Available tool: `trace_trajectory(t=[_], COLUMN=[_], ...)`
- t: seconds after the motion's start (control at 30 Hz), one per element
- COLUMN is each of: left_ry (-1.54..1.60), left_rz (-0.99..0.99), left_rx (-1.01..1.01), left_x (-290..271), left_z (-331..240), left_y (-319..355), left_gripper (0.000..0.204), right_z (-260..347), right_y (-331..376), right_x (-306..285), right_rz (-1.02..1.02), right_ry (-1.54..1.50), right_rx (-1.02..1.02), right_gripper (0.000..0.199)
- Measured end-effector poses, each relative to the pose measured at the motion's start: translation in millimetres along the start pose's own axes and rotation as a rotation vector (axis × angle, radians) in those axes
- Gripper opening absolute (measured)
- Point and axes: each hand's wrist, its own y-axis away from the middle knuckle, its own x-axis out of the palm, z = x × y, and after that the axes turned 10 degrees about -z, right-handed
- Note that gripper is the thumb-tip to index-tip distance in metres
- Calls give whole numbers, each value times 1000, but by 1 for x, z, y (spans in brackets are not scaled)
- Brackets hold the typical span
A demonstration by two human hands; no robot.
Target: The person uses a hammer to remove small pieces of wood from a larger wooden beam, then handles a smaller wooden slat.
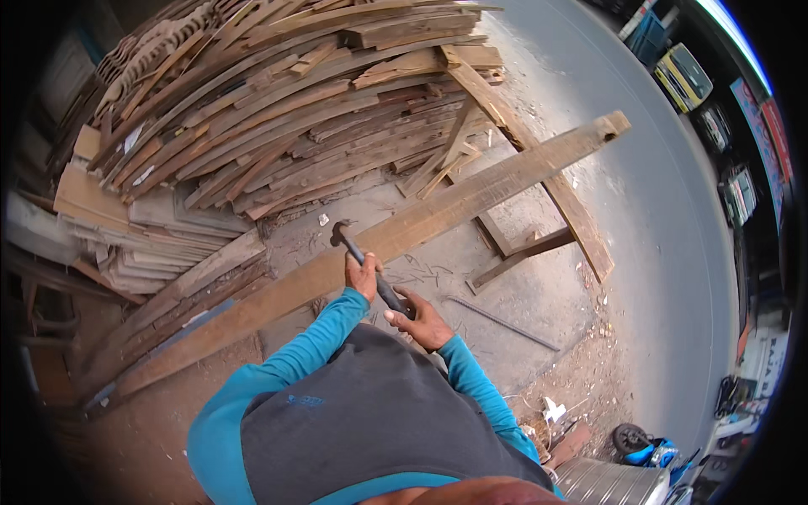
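Observation:
Both of my hands are on a claw hammer (388, 295) with a dark handle, held in front of my body. My left hand (363, 276) wraps the handle just below the metal head. Around the lower end of the handle, my right hand (425, 322) is closed, its thumb lying along it. Behind the hammer a long wooden beam (471, 199) slants from the lower left up to the right. The hammer's head appears in front of the beam; whether they touch I cannot tell.
The beam's far part rests on a wooden trestle (581, 225). Several nails (421, 273) and a metal rod (505, 323) lie on the ground. A tall stack of old planks (337, 126) stands behind. A road (648, 194) with parked vehicles runs along the right.

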Motion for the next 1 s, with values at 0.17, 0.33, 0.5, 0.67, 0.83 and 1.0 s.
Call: trace_trajectory(t=[0.17, 0.33, 0.5, 0.67, 0.83, 1.0], left_ry=[-267, -367, -616, -926, -1165, -1616], left_rz=[511, 223, -99, -439, -414, -428], left_rx=[67, 7, 150, 318, 399, 602], left_x=[-50, -187, -312, -400, -372, -561], left_z=[-48, -36, -88, -152, -156, -147], left_y=[-60, -233, -418, -590, -717, -846], left_gripper=[42, 42, 36, 43, 51, 56], right_z=[-11, -27, -77, -81, -89, -97], right_y=[-75, -117, -116, -125, -95, -147], right_x=[74, 121, 157, 191, 193, 177], right_rz=[-276, -514, -503, -617, -743, -576], right_ry=[48, 94, 248, 143, 114, 549], right_rx=[101, 316, 438, 508, 639, 463], right_gripper=[33, 26, 25, 24, 22, 29])
